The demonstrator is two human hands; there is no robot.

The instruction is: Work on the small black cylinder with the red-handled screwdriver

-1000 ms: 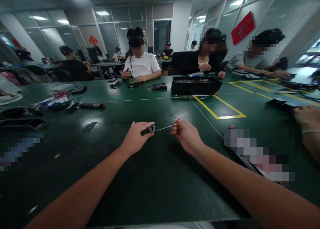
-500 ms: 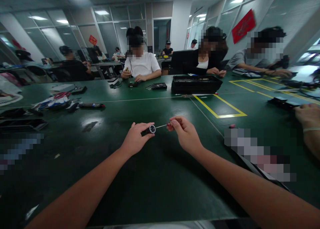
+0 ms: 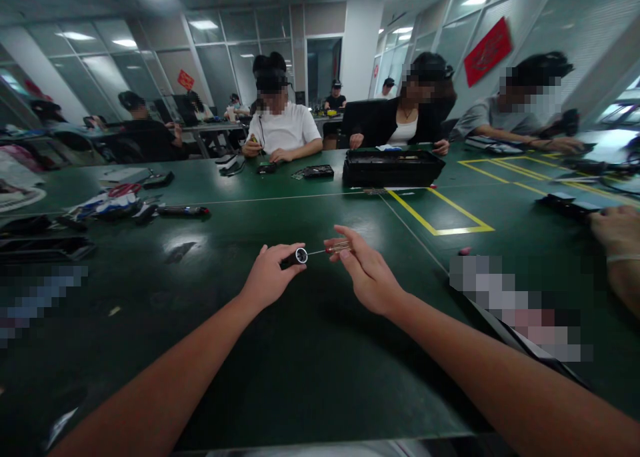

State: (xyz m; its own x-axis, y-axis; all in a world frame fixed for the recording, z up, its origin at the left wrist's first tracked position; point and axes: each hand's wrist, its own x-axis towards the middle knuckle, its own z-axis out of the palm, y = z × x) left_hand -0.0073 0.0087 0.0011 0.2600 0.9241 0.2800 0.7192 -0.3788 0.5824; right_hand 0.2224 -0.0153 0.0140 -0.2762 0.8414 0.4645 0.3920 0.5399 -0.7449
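Observation:
A small black cylinder (image 3: 294,258) with a pale ring round its end is gripped between the thumb and fingers of my left hand (image 3: 266,278). To its right, my right hand (image 3: 371,274) holds a screwdriver (image 3: 340,246) by its clear and red handle, between thumb and fingers. The thin metal shaft points left, and its tip reaches the cylinder's ringed end; whether it goes inside is too small to tell. Both hands are raised over the green table (image 3: 300,377).
A long black case (image 3: 393,168) lies across the table, near people seated opposite. At the left are a pen-like tool (image 3: 183,211) and a pile of parts (image 3: 117,202). Another person's hand (image 3: 617,234) is at the right edge beside a black part (image 3: 567,206).
The fingers of my right hand have loosened and spread along the screwdriver handle, showing more of it. The cylinder has shifted slightly left. Across the table, a person's hands have moved apart.

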